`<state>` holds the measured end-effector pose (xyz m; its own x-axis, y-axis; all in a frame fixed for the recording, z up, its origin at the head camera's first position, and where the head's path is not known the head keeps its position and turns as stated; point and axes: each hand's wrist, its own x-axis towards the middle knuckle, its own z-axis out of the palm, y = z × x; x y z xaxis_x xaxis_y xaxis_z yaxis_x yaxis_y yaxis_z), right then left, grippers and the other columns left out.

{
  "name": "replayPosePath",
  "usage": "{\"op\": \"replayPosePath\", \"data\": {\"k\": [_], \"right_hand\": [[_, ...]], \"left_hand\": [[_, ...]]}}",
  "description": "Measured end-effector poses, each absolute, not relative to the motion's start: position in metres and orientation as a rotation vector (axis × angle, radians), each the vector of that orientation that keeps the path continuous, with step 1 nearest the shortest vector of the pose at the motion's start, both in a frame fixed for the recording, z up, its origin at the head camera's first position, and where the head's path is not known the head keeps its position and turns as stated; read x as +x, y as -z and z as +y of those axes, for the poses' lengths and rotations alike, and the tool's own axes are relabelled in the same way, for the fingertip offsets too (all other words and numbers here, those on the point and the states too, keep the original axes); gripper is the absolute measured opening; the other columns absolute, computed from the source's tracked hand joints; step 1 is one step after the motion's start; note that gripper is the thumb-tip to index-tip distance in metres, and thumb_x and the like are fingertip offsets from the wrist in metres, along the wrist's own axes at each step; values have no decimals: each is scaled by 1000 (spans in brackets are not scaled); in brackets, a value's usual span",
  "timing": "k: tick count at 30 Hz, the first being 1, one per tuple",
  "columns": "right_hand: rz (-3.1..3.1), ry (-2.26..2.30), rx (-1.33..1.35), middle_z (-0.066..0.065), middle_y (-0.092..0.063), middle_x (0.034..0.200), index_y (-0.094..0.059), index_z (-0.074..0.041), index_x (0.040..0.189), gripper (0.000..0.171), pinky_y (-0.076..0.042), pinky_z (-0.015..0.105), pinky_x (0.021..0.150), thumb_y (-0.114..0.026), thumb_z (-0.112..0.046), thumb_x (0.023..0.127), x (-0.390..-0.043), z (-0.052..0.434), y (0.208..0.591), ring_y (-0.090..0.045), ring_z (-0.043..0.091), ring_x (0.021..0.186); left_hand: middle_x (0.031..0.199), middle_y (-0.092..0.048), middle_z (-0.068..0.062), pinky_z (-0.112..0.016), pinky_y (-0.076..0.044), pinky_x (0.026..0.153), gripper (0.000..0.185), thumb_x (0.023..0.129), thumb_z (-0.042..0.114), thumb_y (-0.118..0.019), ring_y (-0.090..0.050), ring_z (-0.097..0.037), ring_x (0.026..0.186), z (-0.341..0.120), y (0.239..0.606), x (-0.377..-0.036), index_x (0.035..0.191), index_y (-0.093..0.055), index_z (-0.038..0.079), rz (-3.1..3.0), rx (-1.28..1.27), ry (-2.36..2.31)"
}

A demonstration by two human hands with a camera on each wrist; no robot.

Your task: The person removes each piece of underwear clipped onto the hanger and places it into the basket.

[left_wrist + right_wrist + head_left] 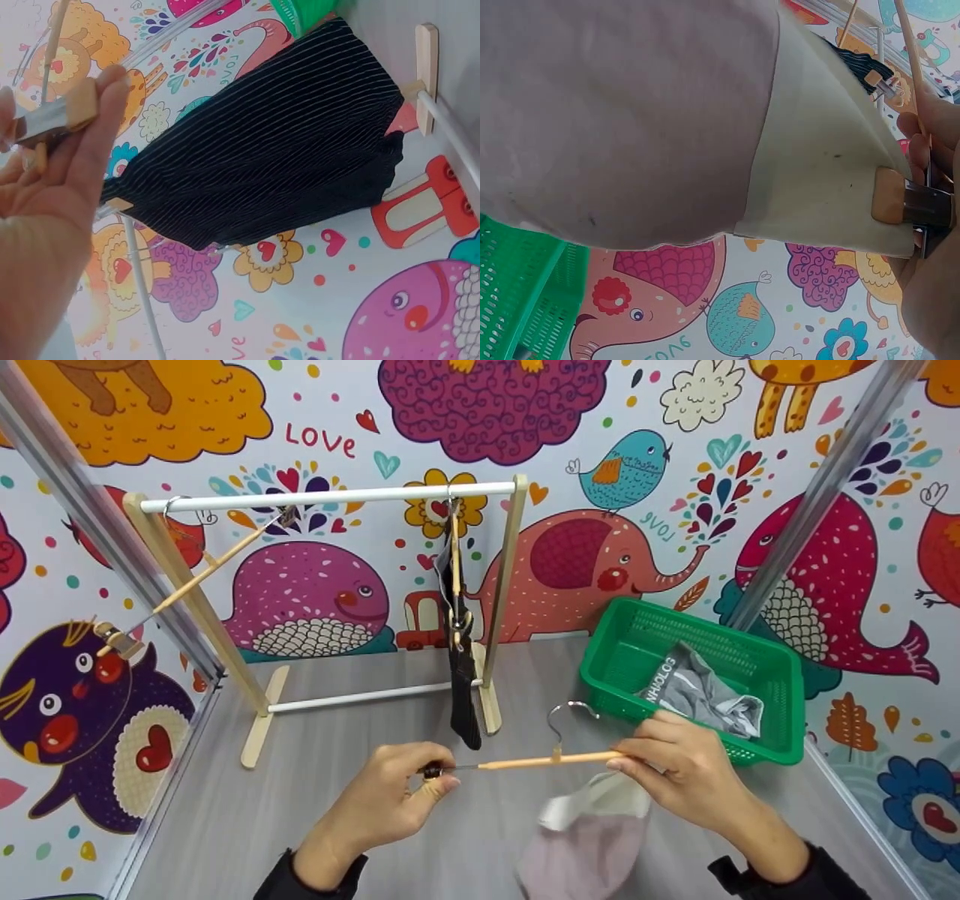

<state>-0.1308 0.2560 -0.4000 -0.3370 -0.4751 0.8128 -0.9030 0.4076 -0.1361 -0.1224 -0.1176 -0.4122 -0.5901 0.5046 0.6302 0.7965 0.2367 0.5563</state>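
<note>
Both hands hold a clip hanger [551,759] level above the table, its metal hook upward. At its left end, my left hand [386,791] pinches a clip [64,116] between thumb and fingers; no cloth shows in that clip. My right hand [686,765] grips the other end. There, the right clip [911,202] bites the pale waistband of a pink-and-cream cloth garment [589,851]. The garment hangs down from that end, its cream band folded and loose toward the middle. Fingers partly hide both clips in the head view.
Behind stands a rack with a white rail [330,497]. An unloaded clip hanger [206,577] hangs at its left, a dark striped garment [461,675] on a hanger at its right. A green basket [791,697] holds a grey garment [701,694]. Patterned walls enclose the table.
</note>
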Motion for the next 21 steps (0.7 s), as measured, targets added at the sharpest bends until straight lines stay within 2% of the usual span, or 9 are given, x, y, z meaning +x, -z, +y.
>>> {"op": "replayPosePath", "data": {"k": [5, 8, 13, 17, 21], "right_hand": [[-1976, -766, 1168, -4, -66, 77, -80, -9, 90, 26, -35, 13, 58, -72, -31, 101, -131, 256, 402, -49, 10, 66], [-1974, -756, 1170, -5, -67, 77, -80, -9, 91, 26, -35, 13, 57, -72, -31, 101, -130, 255, 402, -49, 10, 66], [-1972, -758, 1169, -4, -68, 78, -80, -10, 92, 24, -37, 14, 58, -72, -31, 101, -129, 254, 402, -50, 10, 67], [-1981, -767, 1161, -5, -68, 78, -80, -11, 93, 23, -37, 14, 58, -72, -31, 101, -128, 254, 402, -50, 9, 67], [-1972, -769, 1163, -5, -67, 77, -80, -10, 92, 24, -36, 14, 58, -73, -31, 101, -127, 254, 400, -50, 10, 67]], "left_hand": [[94, -70, 2, -28, -56, 65, 19, 90, -5, -76, -60, -6, 76, -115, 412, -120, 103, -72, 8, -2240, -1145, 1237], [99, -72, 0, -26, -55, 67, 19, 88, -1, -80, -61, -7, 78, -110, 412, -121, 103, -73, 7, -2245, -1137, 1180], [92, -69, 4, -21, -53, 64, 20, 86, 14, -88, -60, -7, 75, -102, 411, -122, 100, -75, 9, -2230, -1142, 1143], [86, -68, 2, -18, -52, 62, 17, 83, 11, -90, -60, -6, 72, -99, 409, -124, 93, -77, 8, -2191, -1154, 1127], [77, -65, 4, -14, -48, 58, 11, 85, 7, -88, -55, -3, 66, -97, 408, -126, 84, -77, 9, -2132, -1202, 1106]]}}
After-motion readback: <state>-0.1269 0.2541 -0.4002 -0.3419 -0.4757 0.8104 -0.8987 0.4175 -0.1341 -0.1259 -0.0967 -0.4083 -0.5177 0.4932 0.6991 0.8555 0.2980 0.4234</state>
